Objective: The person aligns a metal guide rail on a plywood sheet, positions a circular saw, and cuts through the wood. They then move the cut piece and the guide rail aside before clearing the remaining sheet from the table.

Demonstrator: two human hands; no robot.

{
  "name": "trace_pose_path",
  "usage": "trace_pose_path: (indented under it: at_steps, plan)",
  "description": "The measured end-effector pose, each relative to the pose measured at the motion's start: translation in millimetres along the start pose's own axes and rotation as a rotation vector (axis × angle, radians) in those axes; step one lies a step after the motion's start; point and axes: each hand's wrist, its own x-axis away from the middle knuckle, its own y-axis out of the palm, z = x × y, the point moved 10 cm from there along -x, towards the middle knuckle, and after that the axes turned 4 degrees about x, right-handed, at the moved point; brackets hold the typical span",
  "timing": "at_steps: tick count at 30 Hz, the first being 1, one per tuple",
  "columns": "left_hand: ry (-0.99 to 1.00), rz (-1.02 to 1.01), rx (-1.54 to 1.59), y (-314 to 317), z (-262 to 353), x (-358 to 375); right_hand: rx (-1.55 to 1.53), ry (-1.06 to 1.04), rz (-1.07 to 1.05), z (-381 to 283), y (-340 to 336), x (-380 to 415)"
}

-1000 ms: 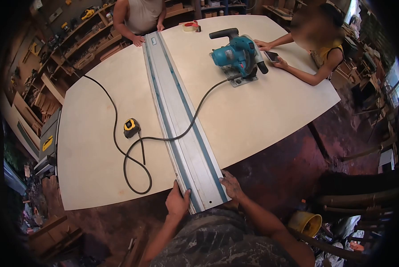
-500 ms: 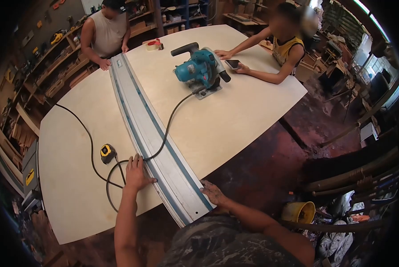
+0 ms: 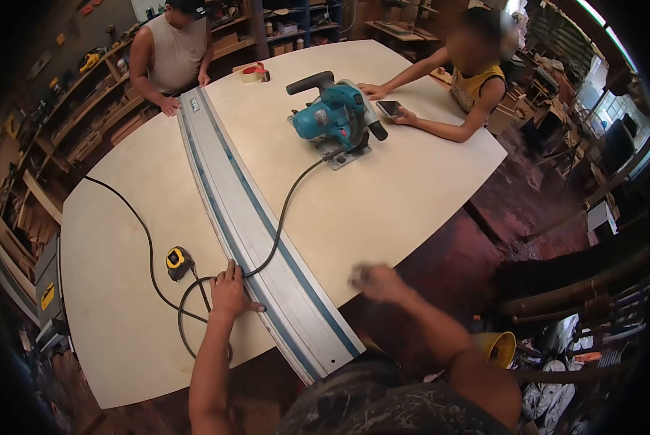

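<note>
A long silver guide rail [image 3: 256, 239] with blue-green strips lies across the pale wooden sheet [image 3: 383, 196]. My left hand [image 3: 230, 293] rests at the rail's left edge, fingers stretched forward and thumb apart. A black power cord [image 3: 290, 192] crosses the rail and loops beside that hand. Right by the loop sits a black-and-yellow tape measure [image 3: 178, 262]. My right hand [image 3: 379, 283], smeared by motion, hovers off the rail's right side near the sheet's edge. Farther up the sheet stands a teal circular saw [image 3: 332, 116], its cord trailing toward me.
A person [image 3: 176, 51] at the far end has both hands by the rail's end. Another person [image 3: 473, 87] leans on the sheet at right, holding a phone [image 3: 390, 109]. A tape roll [image 3: 254, 74] lies beyond the saw. A yellow bucket [image 3: 500, 348] stands on the floor at right.
My right hand has left the rail's near right edge and moved up and to the right. My left hand stays at the rail's left edge. The view has shifted slightly.
</note>
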Motion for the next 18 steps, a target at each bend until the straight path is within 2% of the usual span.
trace_pose_path:
  at_steps: [2,3,4,6,8,11,13,15,18]
  plan:
    - [-0.006,0.001,-0.006,-1,0,1,-0.124,-0.096,0.459,5,-79,-58]
    - [-0.003,0.004,-0.008,-2,3,2,-0.245,-0.095,0.595,13,-112,-91]
    - [-0.020,0.009,-0.013,-1,2,1,-0.215,-0.210,0.798,-6,-159,-102]
    - [-0.031,-0.007,-0.023,-3,5,-2,-0.047,-0.267,1.148,1,-210,-161]
    - [-0.036,-0.036,-0.052,-6,9,-3,0.055,-0.146,1.264,7,-241,-216]
    - [-0.057,-0.073,-0.067,-6,9,-4,-0.310,-0.097,0.871,17,-256,-283]
    - [-0.065,-0.070,-0.062,-3,8,-6,-0.688,-0.218,0.596,27,-247,-324]
    - [-0.074,-0.076,-0.053,-3,7,-6,-0.900,-0.301,0.329,20,-244,-333]
    - [-0.059,-0.068,-0.071,-3,8,-5,-0.814,-0.150,0.390,15,-251,-314]
